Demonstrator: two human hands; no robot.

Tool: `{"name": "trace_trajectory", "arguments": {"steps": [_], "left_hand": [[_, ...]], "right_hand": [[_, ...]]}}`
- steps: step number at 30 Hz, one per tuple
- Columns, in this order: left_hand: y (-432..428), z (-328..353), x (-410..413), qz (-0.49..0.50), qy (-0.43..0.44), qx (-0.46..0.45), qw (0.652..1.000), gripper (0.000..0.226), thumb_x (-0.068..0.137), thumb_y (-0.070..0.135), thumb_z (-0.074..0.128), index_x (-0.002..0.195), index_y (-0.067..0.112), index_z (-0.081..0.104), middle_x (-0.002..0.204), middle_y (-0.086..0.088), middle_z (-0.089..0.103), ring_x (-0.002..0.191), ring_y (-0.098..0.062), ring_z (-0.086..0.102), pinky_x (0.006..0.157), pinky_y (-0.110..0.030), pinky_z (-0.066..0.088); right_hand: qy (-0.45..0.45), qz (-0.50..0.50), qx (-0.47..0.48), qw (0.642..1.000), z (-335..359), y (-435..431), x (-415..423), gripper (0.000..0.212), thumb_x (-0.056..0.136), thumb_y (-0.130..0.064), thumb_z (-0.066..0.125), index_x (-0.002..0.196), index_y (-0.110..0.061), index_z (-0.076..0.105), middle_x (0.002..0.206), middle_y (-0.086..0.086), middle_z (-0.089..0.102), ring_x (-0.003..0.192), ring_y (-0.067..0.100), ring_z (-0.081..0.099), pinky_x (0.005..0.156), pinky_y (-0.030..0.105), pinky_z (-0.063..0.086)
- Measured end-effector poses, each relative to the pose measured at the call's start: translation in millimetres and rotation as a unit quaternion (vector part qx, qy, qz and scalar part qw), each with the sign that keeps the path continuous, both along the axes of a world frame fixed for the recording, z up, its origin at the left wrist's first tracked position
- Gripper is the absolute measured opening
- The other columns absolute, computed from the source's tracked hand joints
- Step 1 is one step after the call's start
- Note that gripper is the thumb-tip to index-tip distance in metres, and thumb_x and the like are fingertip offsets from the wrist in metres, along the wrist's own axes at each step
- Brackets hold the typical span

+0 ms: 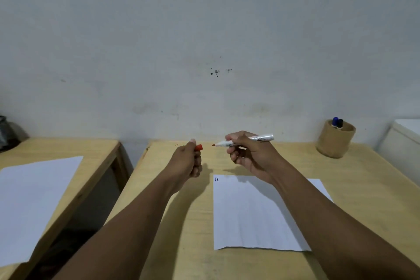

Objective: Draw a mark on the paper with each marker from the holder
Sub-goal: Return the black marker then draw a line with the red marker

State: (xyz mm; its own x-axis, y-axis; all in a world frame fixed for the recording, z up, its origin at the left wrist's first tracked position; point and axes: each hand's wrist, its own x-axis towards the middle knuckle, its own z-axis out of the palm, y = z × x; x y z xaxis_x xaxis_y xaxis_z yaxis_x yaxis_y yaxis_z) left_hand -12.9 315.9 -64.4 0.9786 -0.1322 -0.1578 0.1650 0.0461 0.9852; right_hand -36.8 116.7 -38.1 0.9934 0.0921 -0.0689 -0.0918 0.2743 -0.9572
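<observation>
A person's 2 bare arms reach forward over a light wooden table [181, 245] set against a pale wall [204, 29]. The left hand [187, 160] is curled closed, its fingers pinched around a red cap [198, 148] that pokes out toward the right. The right hand [246, 152] grips a white marker [245, 140] between thumb and fingers, held roughly level above the table, its uncapped red tip pointing left at the cap. Tip and cap are near each other but apart.

Below the right hand a white paper [254, 216] lies flat on the table, with 2 short dark strokes [216, 179] in its far left corner. The right forearm crosses over its right part.

At the table's far right, near the wall, stands a round tan holder [335, 140] with 2 markers [337, 122] upright in it, 1 blue-capped and 1 black-capped.

To the left, across a gap, is a 2nd table [100, 154] bearing another white sheet [31, 200].
</observation>
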Motion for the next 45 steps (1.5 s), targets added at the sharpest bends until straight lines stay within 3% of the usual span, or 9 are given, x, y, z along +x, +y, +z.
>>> {"name": "trace_trajectory", "arguments": {"steps": [3, 5, 10, 15, 22, 28, 34, 37, 45], "left_hand": [[17, -17, 5, 0.004, -0.099, 0.156, 0.983, 0.044, 0.108, 0.039, 0.04, 0.073, 0.014, 0.049, 0.064, 0.002, 0.048, 0.053, -0.017, 0.043, 0.056, -0.03, 0.035], [20, -30, 7, -0.013, -0.177, 0.315, 0.932, 0.043, 0.105, 0.042, 0.048, 0.073, 0.013, 0.053, 0.075, 0.007, 0.068, 0.06, -0.01, 0.056, 0.061, -0.03, 0.041], [10, -54, 5, -0.045, -0.243, 0.458, 0.854, 0.022, 0.088, 0.044, 0.063, 0.078, 0.025, 0.057, 0.074, 0.01, 0.068, 0.068, -0.008, 0.061, 0.061, -0.031, 0.048], [6, -62, 6, -0.039, -0.265, 0.449, 0.852, 0.02, 0.084, 0.044, 0.067, 0.081, 0.026, 0.06, 0.07, 0.009, 0.065, 0.066, -0.007, 0.058, 0.058, -0.027, 0.044], [12, -73, 0, 0.031, -0.262, 0.308, 0.914, 0.012, 0.085, 0.024, 0.065, 0.096, 0.025, 0.06, 0.076, 0.013, 0.065, 0.072, -0.003, 0.059, 0.062, -0.018, 0.039], [10, -76, 0, -0.015, -0.289, 0.427, 0.857, 0.033, 0.08, 0.041, 0.06, 0.109, 0.024, 0.066, 0.107, 0.014, 0.059, 0.107, -0.007, 0.048, 0.079, -0.013, 0.035], [11, -76, -1, -0.019, -0.298, 0.438, 0.848, 0.036, 0.077, 0.044, 0.064, 0.108, 0.025, 0.066, 0.108, 0.014, 0.059, 0.108, -0.008, 0.048, 0.08, -0.017, 0.038], [11, -75, -1, -0.012, -0.302, 0.431, 0.85, 0.036, 0.078, 0.047, 0.065, 0.108, 0.028, 0.067, 0.106, 0.016, 0.061, 0.106, -0.006, 0.049, 0.078, -0.013, 0.037], [10, -71, -2, -0.001, -0.298, 0.377, 0.877, 0.01, 0.085, 0.036, 0.067, 0.088, 0.03, 0.074, 0.084, 0.017, 0.072, 0.089, -0.008, 0.062, 0.072, -0.022, 0.044]], "right_hand": [[0.007, 0.004, -0.042, 0.999, -1, -22, 2, 0.019, 0.096, -0.014, 0.06, 0.106, -0.005, 0.073, 0.081, 0.016, 0.07, 0.067, 0.026, 0.069, 0.06, 0.031, 0.049], [0.023, 0.005, -0.077, 0.997, -10, -25, 2, 0.023, 0.094, -0.013, 0.061, 0.11, -0.003, 0.073, 0.084, 0.016, 0.073, 0.071, 0.028, 0.074, 0.063, 0.034, 0.054], [0.006, -0.067, -0.135, 0.989, -51, -2, -1, 0.003, 0.082, -0.002, 0.072, 0.083, -0.005, 0.073, 0.064, 0.015, 0.066, 0.049, 0.02, 0.059, 0.044, 0.025, 0.042], [0.021, -0.12, -0.125, 0.985, -77, 10, 3, 0.01, 0.083, 0.005, 0.066, 0.086, 0.014, 0.068, 0.065, 0.02, 0.066, 0.044, 0.02, 0.057, 0.047, 0.027, 0.048], [0.007, -0.105, -0.153, 0.983, -89, 12, 7, 0.008, 0.08, 0.002, 0.067, 0.076, 0.002, 0.074, 0.066, 0.016, 0.072, 0.058, 0.025, 0.062, 0.054, 0.033, 0.051], [-0.013, -0.1, -0.2, 0.975, -94, 14, 8, 0.006, 0.072, -0.005, 0.072, 0.067, -0.008, 0.074, 0.067, 0.014, 0.073, 0.058, 0.024, 0.064, 0.06, 0.035, 0.053], [-0.009, -0.081, -0.211, 0.974, -89, 15, 4, 0.012, 0.066, -0.004, 0.068, 0.072, 0.006, 0.067, 0.062, 0.014, 0.07, 0.059, 0.026, 0.062, 0.057, 0.034, 0.05], [0.006, -0.116, -0.174, 0.978, -85, 12, 5, 0.005, 0.077, -0.003, 0.069, 0.075, 0.002, 0.068, 0.068, 0.023, 0.072, 0.052, 0.023, 0.061, 0.049, 0.029, 0.048], [0.053, -0.143, -0.107, 0.983, -69, 8, 7, 0.011, 0.083, -0.015, 0.07, 0.082, -0.004, 0.071, 0.064, 0.011, 0.066, 0.047, 0.017, 0.052, 0.042, 0.025, 0.034]]}}
